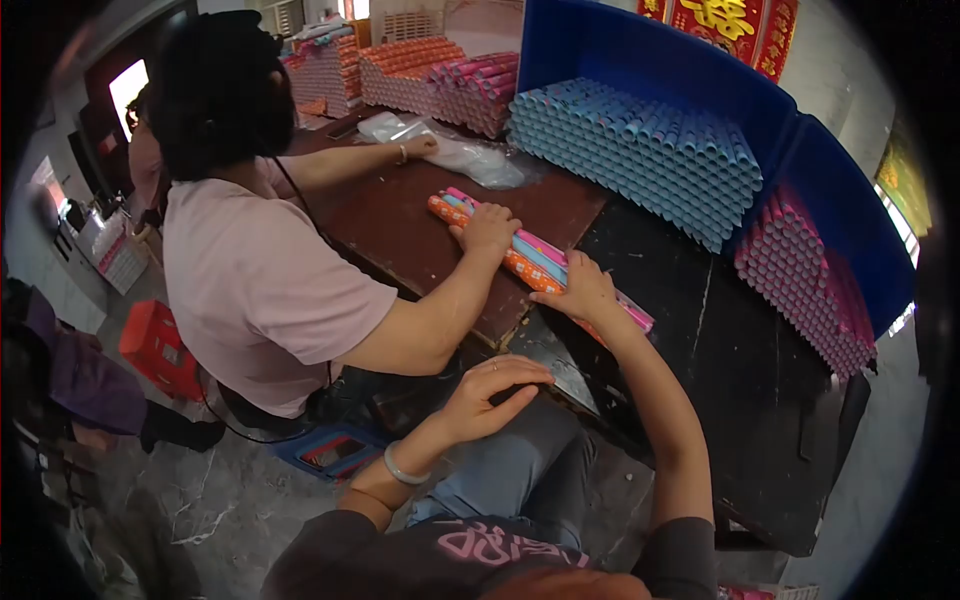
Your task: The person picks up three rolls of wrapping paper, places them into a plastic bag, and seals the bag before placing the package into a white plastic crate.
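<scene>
A bundle of patterned paper tubes, in orange, light blue and pink, lies slantwise on the tabletops. My right hand is wrapped over the near part of the bundle, thumb on one side and fingers on the other. Farther along the same bundle rests a co-worker's hand. My left hand is beside the table's near edge, in front of my lap. Its fingers are stretched out with the thumb apart, and it holds nothing. The co-worker's other hand is by some clear plastic bags.
Stacked blue tubes and pink tubes stand against a blue panel. Orange tubes are piled at the back. The co-worker sits close on my left, near a red stool and a blue stool.
</scene>
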A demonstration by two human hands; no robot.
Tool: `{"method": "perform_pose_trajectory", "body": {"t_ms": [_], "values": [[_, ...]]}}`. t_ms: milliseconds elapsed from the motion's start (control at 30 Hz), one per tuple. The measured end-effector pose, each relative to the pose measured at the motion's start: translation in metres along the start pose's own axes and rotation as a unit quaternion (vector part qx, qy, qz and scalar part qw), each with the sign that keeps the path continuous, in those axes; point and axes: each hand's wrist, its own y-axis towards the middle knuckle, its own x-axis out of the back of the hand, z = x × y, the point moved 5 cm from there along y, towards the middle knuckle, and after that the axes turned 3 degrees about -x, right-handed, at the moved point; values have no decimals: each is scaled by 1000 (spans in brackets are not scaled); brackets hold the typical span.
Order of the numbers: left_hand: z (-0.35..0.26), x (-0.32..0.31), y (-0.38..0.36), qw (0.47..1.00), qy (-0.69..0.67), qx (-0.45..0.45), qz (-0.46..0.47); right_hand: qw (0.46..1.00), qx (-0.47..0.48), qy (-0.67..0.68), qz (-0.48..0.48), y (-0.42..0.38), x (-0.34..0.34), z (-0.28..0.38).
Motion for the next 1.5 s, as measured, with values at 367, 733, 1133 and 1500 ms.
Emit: {"method": "perform_pose_trajectory", "body": {"t_ms": [367, 733, 1133, 1500], "values": [[84, -2, 54, 968, 248, 28, -2, 990, 48, 23, -130, 27, -22, 11], [155, -21, 77, 860, 428, 34, 275, 990, 63, 41, -120, -17, 4, -14], [140, -17, 93, 858, 413, -107, 285, 985, 102, 81, -111, -122, 33, -75], [142, -15, 93, 828, 447, -148, 305, 988, 76, 87, -103, -130, 42, -68]]}}
